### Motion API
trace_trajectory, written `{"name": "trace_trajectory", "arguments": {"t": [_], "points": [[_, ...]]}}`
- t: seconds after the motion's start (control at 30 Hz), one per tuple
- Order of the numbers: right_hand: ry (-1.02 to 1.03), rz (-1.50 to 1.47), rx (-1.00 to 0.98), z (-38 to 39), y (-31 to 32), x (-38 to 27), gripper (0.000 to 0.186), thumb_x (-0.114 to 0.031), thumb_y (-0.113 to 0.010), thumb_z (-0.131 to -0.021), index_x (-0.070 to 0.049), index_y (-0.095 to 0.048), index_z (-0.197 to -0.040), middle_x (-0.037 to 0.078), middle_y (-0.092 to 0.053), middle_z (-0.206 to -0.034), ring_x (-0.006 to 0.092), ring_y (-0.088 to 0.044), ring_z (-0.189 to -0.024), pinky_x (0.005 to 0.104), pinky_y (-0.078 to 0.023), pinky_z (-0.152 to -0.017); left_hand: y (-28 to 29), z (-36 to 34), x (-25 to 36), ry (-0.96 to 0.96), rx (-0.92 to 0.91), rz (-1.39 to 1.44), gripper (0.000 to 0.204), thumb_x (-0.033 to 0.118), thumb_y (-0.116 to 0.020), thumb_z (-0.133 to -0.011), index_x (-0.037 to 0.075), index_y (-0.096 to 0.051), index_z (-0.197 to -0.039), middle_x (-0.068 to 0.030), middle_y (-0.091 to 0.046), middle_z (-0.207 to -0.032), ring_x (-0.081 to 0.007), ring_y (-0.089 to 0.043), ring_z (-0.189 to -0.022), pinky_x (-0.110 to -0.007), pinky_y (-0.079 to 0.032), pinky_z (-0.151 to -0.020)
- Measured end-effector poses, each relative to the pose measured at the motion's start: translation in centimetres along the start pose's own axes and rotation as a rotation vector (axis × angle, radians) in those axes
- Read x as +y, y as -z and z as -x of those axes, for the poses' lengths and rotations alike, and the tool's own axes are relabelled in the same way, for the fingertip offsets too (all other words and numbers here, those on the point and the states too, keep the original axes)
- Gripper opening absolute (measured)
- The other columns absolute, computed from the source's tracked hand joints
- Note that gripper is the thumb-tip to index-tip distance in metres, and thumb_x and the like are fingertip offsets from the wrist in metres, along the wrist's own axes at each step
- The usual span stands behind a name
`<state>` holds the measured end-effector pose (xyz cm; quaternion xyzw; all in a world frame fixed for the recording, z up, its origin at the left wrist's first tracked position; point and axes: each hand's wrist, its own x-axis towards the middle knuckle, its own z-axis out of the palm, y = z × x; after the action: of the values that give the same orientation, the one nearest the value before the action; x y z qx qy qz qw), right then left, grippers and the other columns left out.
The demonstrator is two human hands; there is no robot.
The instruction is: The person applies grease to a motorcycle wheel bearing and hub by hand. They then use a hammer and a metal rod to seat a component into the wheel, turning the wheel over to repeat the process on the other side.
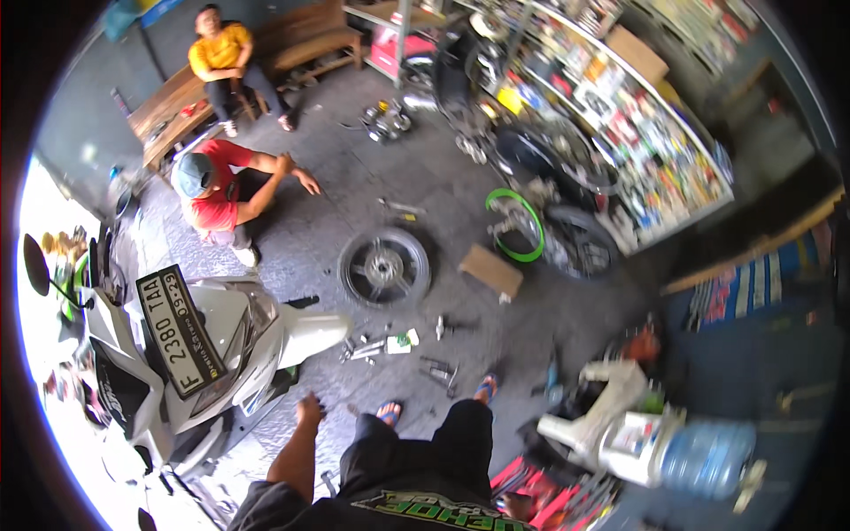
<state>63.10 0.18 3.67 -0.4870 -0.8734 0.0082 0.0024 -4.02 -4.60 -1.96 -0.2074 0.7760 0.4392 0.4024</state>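
Observation:
My left hand hangs beside the front of a white scooter, not touching it. Nothing shows in it, and its fingers look loosely apart. What looks like my right hand shows in part at the lower edge, beside a red tray of tools; its fingers are hidden. On the floor ahead of my feet lie several sockets and wrenches, a small green-and-white packet and a few metal tools. Beyond them a bare motorcycle wheel lies flat.
A person in a red shirt squats beyond the scooter; another in yellow sits on a wooden bench. A cardboard box, a green rim and motorcycles stand right, before stocked shelves. A blue water bottle lies near right.

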Motion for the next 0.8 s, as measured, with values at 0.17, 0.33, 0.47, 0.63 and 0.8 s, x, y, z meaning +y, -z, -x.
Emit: {"name": "trace_trajectory", "arguments": {"t": [0.17,0.33,0.47,0.63,0.8], "points": [[-1.045,-0.338,-0.322,-27.9,3.0,22.1,0.047,-0.027,-0.085,-0.067,0.0,-0.071,-0.102,0.019,-0.074,-0.102,0.0348,-0.07,-0.083,0.0437,-0.058,-0.077,-3.2,3.3,-5.8,0.099,0.358,0.278,0.048,0.051,-0.051,-0.101,0.006,-0.056,-0.086,-0.0082,-0.055,-0.062,-0.0224,-0.051,-0.044,-0.038,-0.044,-0.04],[-0.585,-0.165,-0.405,-63.2,7.3,29.6,0.083,-0.04,-0.075,-0.076,0.008,-0.051,-0.139,0.035,-0.05,-0.142,0.0455,-0.047,-0.136,0.047,-0.039,-0.112,-17.3,14.9,-15.9,0.242,0.422,0.555,0.051,0.053,-0.047,-0.102,0.009,-0.053,-0.078,-0.0053,-0.051,-0.059,-0.0202,-0.048,-0.044,-0.037,-0.039,-0.039],[-0.318,-0.651,-0.279,-84.6,11.8,24.6,0.057,-0.022,-0.077,-0.075,0.004,-0.057,-0.122,0.013,-0.065,-0.112,0.0245,-0.063,-0.098,0.0386,-0.05,-0.089,-31.4,24.5,-17.1,0.288,0.384,0.455,0.052,0.051,-0.051,-0.101,0.004,-0.061,-0.079,-0.0067,-0.058,-0.063,-0.0202,-0.056,-0.049,-0.042,-0.046,-0.044],[0.119,-0.629,-0.306,-98.6,13.5,13.5,0.052,-0.027,-0.08,-0.076,0.003,-0.059,-0.113,0.017,-0.067,-0.103,0.0279,-0.064,-0.092,0.0404,-0.051,-0.084,-39.5,29.7,-14.2,0.38,0.387,0.489,0.055,0.05,-0.054,-0.101,-0.002,-0.066,-0.089,-0.0102,-0.065,-0.072,-0.0206,-0.062,-0.057,-0.038,-0.051,-0.05],[0.324,-0.533,-0.372,-100.4,12.5,5.4,0.057,-0.026,-0.083,-0.072,-0.003,-0.06,-0.119,0.015,-0.067,-0.11,0.0272,-0.063,-0.1,0.0397,-0.049,-0.093,-42.5,24.6,-11.7,0.444,0.51,0.81,0.052,0.051,-0.054,-0.101,0.0,-0.061,-0.093,-0.0096,-0.06,-0.071,-0.0211,-0.057,-0.052,-0.036,-0.046,-0.047]]}}
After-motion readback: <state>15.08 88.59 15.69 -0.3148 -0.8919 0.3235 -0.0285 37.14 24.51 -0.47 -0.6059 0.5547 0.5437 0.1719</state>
